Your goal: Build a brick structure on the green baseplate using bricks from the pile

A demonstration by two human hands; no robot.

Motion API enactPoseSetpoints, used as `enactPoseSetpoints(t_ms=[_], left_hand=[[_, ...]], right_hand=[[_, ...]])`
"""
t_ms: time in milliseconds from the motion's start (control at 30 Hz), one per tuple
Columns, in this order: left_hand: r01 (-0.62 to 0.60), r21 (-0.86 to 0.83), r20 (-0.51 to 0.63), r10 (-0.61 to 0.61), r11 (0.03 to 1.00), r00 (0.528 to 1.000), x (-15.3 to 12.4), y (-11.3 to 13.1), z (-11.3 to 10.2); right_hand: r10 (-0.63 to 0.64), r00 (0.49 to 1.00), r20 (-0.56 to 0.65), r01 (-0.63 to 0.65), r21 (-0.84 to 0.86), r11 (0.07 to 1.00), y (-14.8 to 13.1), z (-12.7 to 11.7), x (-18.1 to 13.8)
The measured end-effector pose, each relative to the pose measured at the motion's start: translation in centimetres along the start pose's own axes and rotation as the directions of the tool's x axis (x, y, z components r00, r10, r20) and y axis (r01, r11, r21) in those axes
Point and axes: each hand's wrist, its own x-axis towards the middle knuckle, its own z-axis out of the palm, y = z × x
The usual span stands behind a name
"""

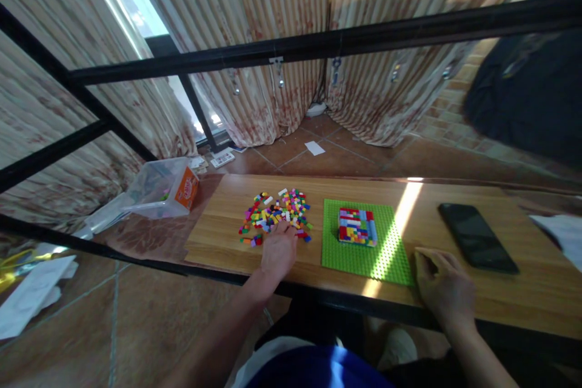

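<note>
"Your hands?"
"My left hand (279, 250), fingers bent, meets the near edge of the loose building bricks (275, 213); my right hand (444, 286) half-curls beside the green baseplate (343, 258). I can't tell if either grips anything."
"The brick build (357, 228)?"
"On the baseplate, between them."

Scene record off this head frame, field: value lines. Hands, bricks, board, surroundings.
left_hand: left hand at near side of loose bricks; grip unclear
right_hand: right hand, fingers curled, by baseplate's near right corner; contents unclear
board: green baseplate, sunlit strip across right part
build: multicolored brick block on baseplate
table: wooden tabletop
right_side: dark phone on tabletop
floor_left: clear plastic box, orange label
</note>
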Motion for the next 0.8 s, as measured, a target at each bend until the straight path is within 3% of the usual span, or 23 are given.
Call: enactPoseSetpoints(t_ms=[233, 433, 600, 800], left_hand=[[0.014, -0.065, -0.051, -0.017, 0.998, 0.999, 0.3, 1.2, -1.4], [-0.078, -0.279, -0.055, 0.065, 0.957, 0.996, 1.8, 6.3, -1.9], [-0.179, -0.237, 0.01, 0.187, 0.955, 0.982, 4.2, 10.3, -0.9], [-0.215, -0.137, 0.055, 0.225, 0.967, 0.973, 5.6, 11.8, -0.4]], right_hand=[[0.015, 1.0, -0.006, -0.015, 0.017, 1.0, -0.3, 0.1, 0.1], [0.025, 1.0, -0.002, -0.025, 0.027, 0.999, -0.8, -0.1, 0.2], [0.028, 1.0, -0.01, -0.028, 0.026, 0.999, -1.0, 0.0, 0.2], [0.053, 0.998, -0.016, -0.053, 0.038, 0.998, -1.1, 0.1, 0.1]])
